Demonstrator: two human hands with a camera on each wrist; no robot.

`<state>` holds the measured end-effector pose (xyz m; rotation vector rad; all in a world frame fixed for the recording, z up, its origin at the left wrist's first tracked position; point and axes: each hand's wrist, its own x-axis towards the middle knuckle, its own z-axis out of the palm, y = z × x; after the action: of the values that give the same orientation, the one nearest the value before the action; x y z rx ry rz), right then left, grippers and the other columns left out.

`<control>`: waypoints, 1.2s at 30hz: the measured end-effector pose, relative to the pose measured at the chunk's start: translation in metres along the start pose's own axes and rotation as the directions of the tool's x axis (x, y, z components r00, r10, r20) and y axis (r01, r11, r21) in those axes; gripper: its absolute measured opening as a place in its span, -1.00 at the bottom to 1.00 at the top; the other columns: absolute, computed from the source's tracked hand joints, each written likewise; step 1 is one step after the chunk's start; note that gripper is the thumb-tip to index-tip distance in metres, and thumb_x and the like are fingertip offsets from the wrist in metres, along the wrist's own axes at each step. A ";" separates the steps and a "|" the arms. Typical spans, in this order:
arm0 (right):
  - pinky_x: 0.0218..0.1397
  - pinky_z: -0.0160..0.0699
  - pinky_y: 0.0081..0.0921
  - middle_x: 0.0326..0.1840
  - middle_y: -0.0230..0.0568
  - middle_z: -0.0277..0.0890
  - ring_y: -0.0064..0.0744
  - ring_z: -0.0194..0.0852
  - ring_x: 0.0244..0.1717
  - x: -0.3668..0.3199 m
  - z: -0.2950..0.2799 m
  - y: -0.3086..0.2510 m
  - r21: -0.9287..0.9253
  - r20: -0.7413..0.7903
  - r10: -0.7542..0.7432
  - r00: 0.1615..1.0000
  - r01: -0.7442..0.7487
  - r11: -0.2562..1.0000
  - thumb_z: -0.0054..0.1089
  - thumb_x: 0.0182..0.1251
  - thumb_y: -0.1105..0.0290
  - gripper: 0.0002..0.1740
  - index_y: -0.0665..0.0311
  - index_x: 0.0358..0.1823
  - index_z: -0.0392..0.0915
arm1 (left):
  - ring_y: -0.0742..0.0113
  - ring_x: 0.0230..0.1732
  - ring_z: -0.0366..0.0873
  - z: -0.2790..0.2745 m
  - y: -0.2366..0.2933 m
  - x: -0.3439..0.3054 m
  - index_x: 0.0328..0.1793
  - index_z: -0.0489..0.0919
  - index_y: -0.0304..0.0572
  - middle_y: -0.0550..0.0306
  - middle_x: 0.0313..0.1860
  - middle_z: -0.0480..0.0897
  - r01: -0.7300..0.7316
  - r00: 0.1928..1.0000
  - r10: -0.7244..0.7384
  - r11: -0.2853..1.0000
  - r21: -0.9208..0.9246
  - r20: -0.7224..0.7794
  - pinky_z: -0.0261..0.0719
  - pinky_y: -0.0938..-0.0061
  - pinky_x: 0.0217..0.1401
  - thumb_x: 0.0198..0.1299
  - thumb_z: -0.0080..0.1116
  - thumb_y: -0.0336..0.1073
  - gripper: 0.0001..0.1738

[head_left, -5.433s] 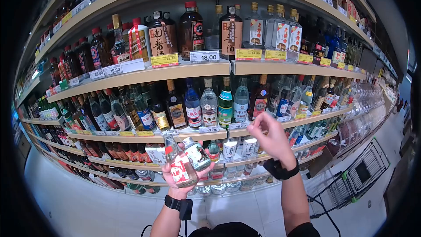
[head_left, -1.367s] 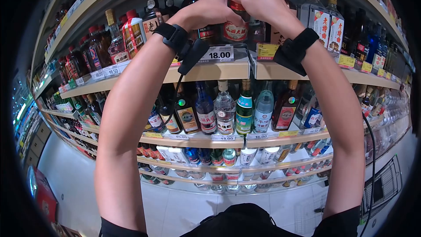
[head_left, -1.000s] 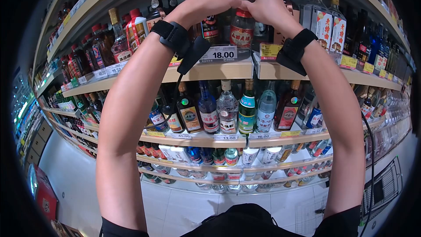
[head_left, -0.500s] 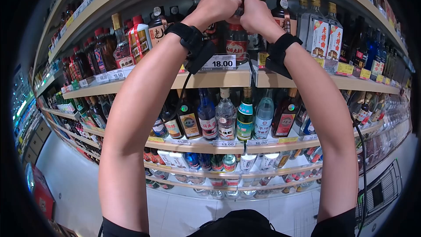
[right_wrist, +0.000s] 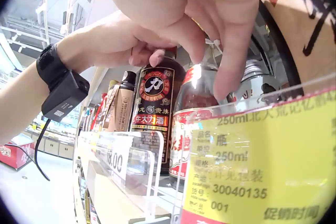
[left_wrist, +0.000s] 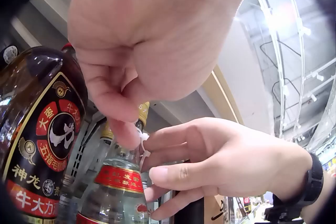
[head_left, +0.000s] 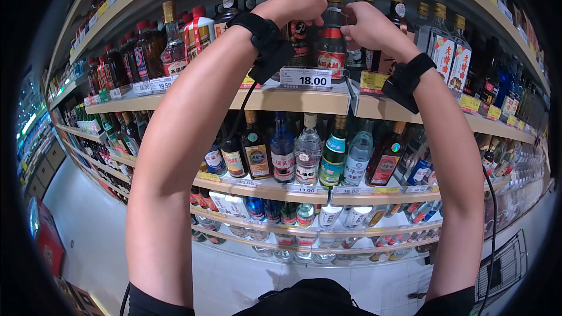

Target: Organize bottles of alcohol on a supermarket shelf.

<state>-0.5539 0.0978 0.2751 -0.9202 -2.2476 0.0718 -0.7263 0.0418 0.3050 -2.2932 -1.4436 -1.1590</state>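
A clear liquor bottle (head_left: 332,58) with a red label, red neck band and gold cap stands upright behind the 18.00 price tag; the tag hides its base. My left hand (head_left: 301,3) is at its neck from the left, fingers loosely bent, one fingertip overlapping the neck in the left wrist view. On the other side, my right hand (head_left: 374,26) has its fingers spread beside the neck and shoulder, thumb at the front. A white tie (left_wrist: 144,139) loops around the neck between both hands. Close on the left stands a dark brown bottle (right_wrist: 155,95) with a black label.
Bottles crowd the shelves on both sides, including boxed clear ones (head_left: 439,52) to the right. The 18.00 tag (head_left: 305,78) and a yellow tag (right_wrist: 257,166) stand along the shelf edge. A shopping cart (head_left: 502,269) is at the lower right.
Earlier my left hand held two bottles low, before the shelves. Both hands then worked at the upper-shelf bottle's neck and cap; since half a second ago they have spread slightly apart, exposing the cap.
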 end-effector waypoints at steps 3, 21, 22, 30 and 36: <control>-0.11 0.84 -0.41 0.01 -0.04 0.60 -0.39 0.66 -0.16 -0.012 -0.005 -0.007 0.048 0.055 0.013 0.998 -0.016 0.999 0.06 0.49 0.61 -0.48 0.56 0.44 0.29 | 0.33 -0.47 0.76 0.000 0.003 -0.002 0.52 0.46 -0.17 -0.10 0.06 0.77 -0.019 1.000 0.020 1.000 0.017 -0.021 0.73 0.41 -0.36 0.35 0.04 -0.50 -0.42; -0.51 0.61 -0.51 0.24 0.05 0.62 -0.49 0.64 -0.53 -0.033 -0.013 -0.020 0.069 0.054 0.054 0.997 -0.058 0.996 -0.03 0.58 0.49 -0.54 0.39 0.46 0.31 | -0.05 0.17 0.72 0.000 -0.011 0.002 0.50 0.51 -0.05 -0.30 0.11 0.73 -0.100 0.993 0.104 0.993 0.071 -0.058 0.66 0.21 0.18 0.32 -0.07 -0.55 -0.39; -0.52 0.61 -0.51 0.21 0.06 0.63 -0.49 0.64 -0.54 -0.030 -0.012 -0.018 0.071 0.051 0.060 0.997 -0.064 0.995 -0.01 0.58 0.47 -0.54 0.40 0.44 0.31 | -0.05 0.16 0.72 -0.001 -0.010 0.000 0.50 0.51 -0.04 -0.30 0.11 0.73 -0.094 0.994 0.098 0.993 0.069 -0.055 0.65 0.21 0.18 0.32 -0.07 -0.55 -0.39; -0.59 0.61 -0.48 -0.21 -0.07 0.67 -0.44 0.63 -0.61 -0.020 -0.008 -0.020 0.049 0.005 0.058 0.998 -0.059 0.997 0.20 0.52 0.15 -0.45 0.51 0.26 0.40 | -0.02 -0.25 0.78 0.004 -0.020 0.002 0.41 0.58 -0.13 -0.29 -0.03 0.75 -0.220 0.963 0.224 0.975 0.043 -0.151 0.74 0.19 -0.10 0.10 -0.05 -0.58 -0.33; -0.66 0.51 -0.56 -0.32 -0.20 0.63 -0.52 0.58 -0.64 -0.009 -0.003 -0.027 -0.002 -0.057 0.087 0.995 -0.087 0.996 0.28 0.43 -0.09 -0.31 0.49 0.14 0.46 | -0.09 0.28 0.66 -0.005 -0.009 -0.008 0.53 0.47 -0.06 -0.30 0.24 0.67 -0.152 0.986 0.156 0.987 0.060 -0.063 0.65 0.17 0.25 0.17 -0.19 -0.63 -0.25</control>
<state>-0.5632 0.0711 0.2802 -1.0105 -2.1560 0.0799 -0.7383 0.0379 0.3009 -2.2598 -1.2348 -1.1255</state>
